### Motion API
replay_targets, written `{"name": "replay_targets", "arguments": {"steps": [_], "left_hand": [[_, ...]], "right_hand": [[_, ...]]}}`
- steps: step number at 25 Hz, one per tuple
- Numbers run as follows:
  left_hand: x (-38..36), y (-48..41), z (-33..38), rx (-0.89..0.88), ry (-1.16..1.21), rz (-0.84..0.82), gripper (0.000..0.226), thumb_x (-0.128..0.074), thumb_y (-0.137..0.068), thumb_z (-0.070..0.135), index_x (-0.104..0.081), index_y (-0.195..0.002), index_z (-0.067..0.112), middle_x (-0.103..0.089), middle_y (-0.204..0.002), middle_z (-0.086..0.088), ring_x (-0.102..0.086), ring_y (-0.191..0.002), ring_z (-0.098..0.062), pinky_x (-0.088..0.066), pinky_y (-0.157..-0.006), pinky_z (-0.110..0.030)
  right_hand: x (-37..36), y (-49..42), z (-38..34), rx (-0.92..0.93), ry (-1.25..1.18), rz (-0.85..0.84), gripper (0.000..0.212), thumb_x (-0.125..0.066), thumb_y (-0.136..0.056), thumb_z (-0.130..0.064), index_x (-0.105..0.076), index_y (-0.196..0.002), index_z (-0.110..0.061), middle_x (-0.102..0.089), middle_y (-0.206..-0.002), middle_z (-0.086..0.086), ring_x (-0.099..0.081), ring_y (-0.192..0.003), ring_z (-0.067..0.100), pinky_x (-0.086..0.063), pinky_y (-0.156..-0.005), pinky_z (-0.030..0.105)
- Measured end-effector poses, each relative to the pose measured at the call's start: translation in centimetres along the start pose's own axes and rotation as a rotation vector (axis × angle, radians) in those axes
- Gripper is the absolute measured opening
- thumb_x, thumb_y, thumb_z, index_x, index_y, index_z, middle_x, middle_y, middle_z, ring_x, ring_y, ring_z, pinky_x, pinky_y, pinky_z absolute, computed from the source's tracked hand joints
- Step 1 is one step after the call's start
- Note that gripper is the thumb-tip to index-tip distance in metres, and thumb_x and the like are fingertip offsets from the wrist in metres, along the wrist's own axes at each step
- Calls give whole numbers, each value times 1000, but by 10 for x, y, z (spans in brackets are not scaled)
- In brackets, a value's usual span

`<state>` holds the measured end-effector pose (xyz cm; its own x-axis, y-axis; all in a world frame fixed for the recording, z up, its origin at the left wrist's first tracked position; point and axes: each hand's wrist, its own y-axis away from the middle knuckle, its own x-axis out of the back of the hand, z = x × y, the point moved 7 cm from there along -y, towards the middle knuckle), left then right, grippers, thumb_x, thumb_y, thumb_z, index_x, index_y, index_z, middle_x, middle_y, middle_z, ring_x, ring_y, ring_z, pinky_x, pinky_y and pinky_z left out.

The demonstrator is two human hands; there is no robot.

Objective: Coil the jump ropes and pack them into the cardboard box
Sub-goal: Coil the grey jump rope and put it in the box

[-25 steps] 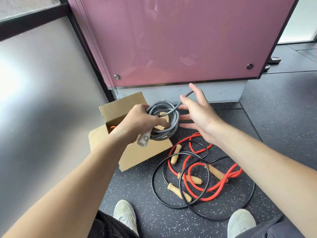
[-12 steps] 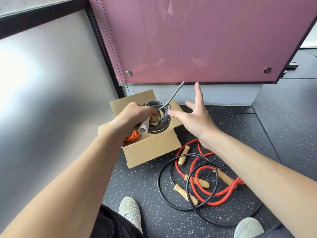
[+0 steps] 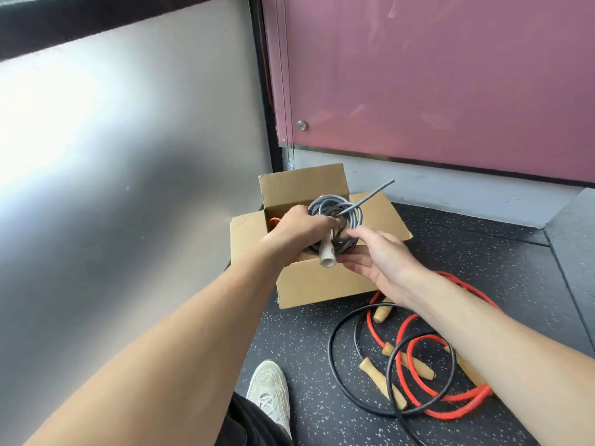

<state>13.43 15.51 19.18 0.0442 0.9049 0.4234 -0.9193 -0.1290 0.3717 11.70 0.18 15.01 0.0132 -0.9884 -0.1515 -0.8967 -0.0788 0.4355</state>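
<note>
My left hand [image 3: 297, 228] grips a coiled grey jump rope [image 3: 349, 214] with a pale handle [image 3: 327, 255], holding it over the open cardboard box [image 3: 315, 284]. A loose grey rope end sticks up to the right. My right hand [image 3: 378, 257] is open, palm up, just beside and under the coil at the box's front rim. An orange rope [image 3: 273, 220] shows inside the box at the left. On the floor to the right lie a red rope [image 3: 415, 365] and a black rope [image 3: 341, 358] with wooden handles [image 3: 381, 381], tangled loosely.
The box stands on dark speckled floor against a pink panel [image 3: 434, 75] and grey base. A frosted grey wall [image 3: 128, 156] fills the left. My pale shoe [image 3: 269, 391] is near the bottom, below the box.
The left hand has lowered the grey coil toward the box opening. The right hand dropped from beside the coil to under it, at the box's front rim.
</note>
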Motion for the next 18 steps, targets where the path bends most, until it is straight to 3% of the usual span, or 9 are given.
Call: {"name": "replay_targets", "arguments": {"steps": [2,5,8,12,15,18], "left_hand": [[4,-12,-23,82,71,-29,26,-70,-88,34,-65,-98,11,-73,-88,-10,-72,-73,-20,-62,-62,-27],[14,-28,-56,190,204,-29,33,-67,-90,25,-62,-114,4,-71,-96,-15,-71,-78,-28,-63,-71,-39],[24,-51,-79,228,249,-26,35,-64,-92,22,-57,-120,3,-70,-104,-19,-69,-81,-30,-62,-70,-38],[31,-113,-99,221,187,-21,32,-55,-90,26,-63,-112,4,-72,-96,-17,-69,-76,-27,-62,-68,-39],[9,-172,-116,233,123,-42,40,-49,-80,37,-65,-107,12,-73,-104,-12,-70,-92,-25,-61,-76,-40],[-17,-224,-132,248,105,-45,30,-47,-88,34,-62,-104,13,-70,-102,-11,-66,-84,-23,-59,-76,-38]], "right_hand": [[-13,-12,11,-42,30,5,11,-65,-91,-17,-67,-97,-8,-76,-88,19,-72,-71,25,-56,-71,32],[-35,-33,19,-45,144,-25,14,-66,-91,-16,-71,-99,-5,-77,-86,17,-72,-69,23,-56,-68,29],[-54,-60,18,2,284,-61,13,-64,-92,-15,-71,-102,-8,-77,-84,14,-72,-65,21,-57,-67,28],[-68,-133,28,21,390,-100,12,-61,-93,-13,-69,-102,-10,-78,-88,16,-72,-66,22,-57,-62,25],[-56,-198,40,23,419,-52,12,-58,-91,-12,-68,-97,-10,-74,-75,12,-70,-58,21,-53,-52,23],[-38,-255,61,-5,438,-30,17,-54,-93,-15,-69,-100,-12,-71,-72,9,-68,-55,19,-52,-52,22]]}}
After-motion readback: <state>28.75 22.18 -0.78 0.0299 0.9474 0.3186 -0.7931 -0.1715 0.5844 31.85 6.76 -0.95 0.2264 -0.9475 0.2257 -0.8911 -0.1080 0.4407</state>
